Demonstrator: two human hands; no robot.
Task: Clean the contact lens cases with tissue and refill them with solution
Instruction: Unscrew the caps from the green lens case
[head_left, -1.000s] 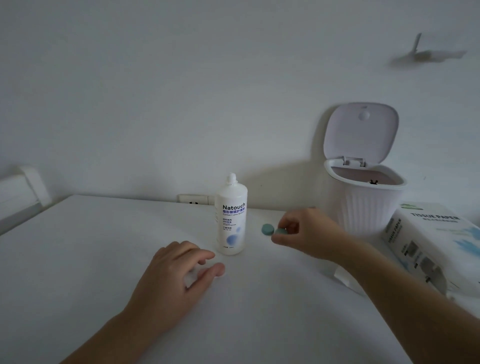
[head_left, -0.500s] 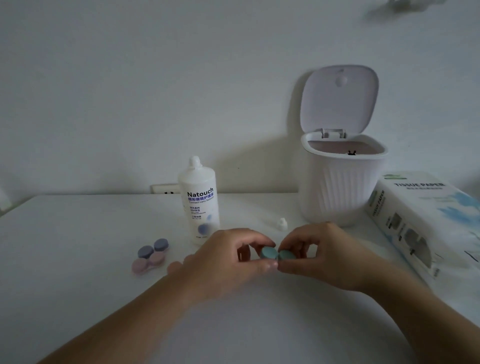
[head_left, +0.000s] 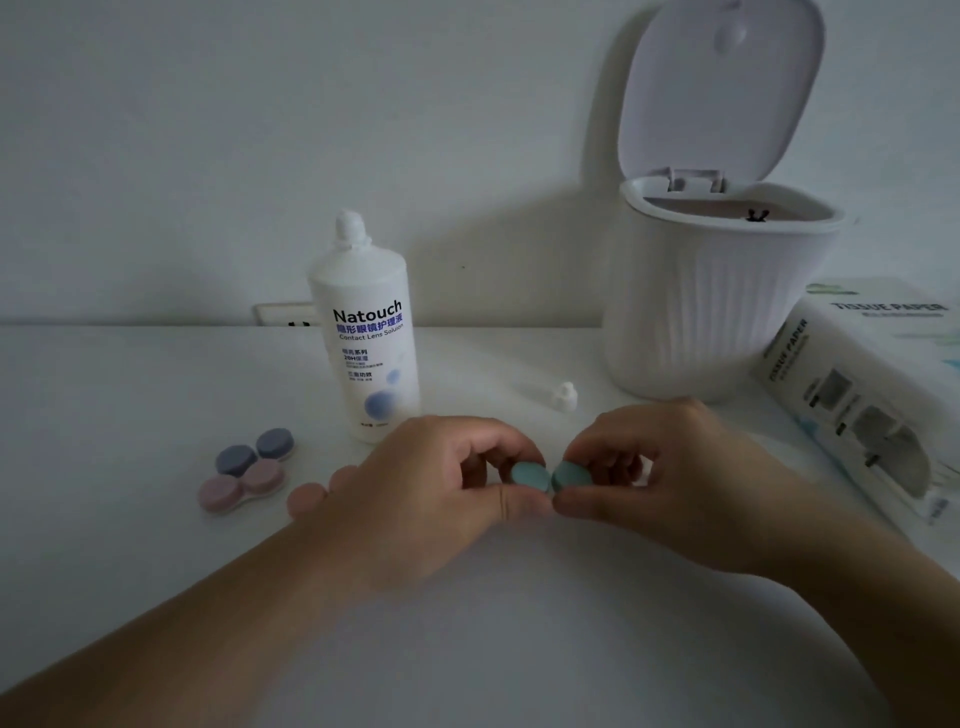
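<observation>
White tabletop (head_left: 130, 395) against a plain wall, dim light. Teal lens case (head_left: 549, 477) sits just above the surface at centre, pinched from both sides: left hand (head_left: 431, 493) grips the left cap between thumb and curled fingers, right hand (head_left: 670, 478) grips the right cap the same way. Looks like both caps are about to be unscrewed. Case should be light, rigid plastic, smooth and small, so likely slippery; best grip is on the cap rims, steadying the bridge between the wells. Two more cases, one blue-capped (head_left: 255, 451) and one pink-capped (head_left: 241, 486), lie touching each other to the left, caps on. Solution bottle (head_left: 366, 332) stands upright behind the hands, nozzle bare; label reads "Natouch", "Contact Lens Solution", "20H", plus Chinese text. Its small white cap (head_left: 565, 396) lies beside it. Ribbed white bin (head_left: 717, 291) stands open at right rear. Box (head_left: 852, 384) at far right reads "TISSUE PAPER".
</observation>
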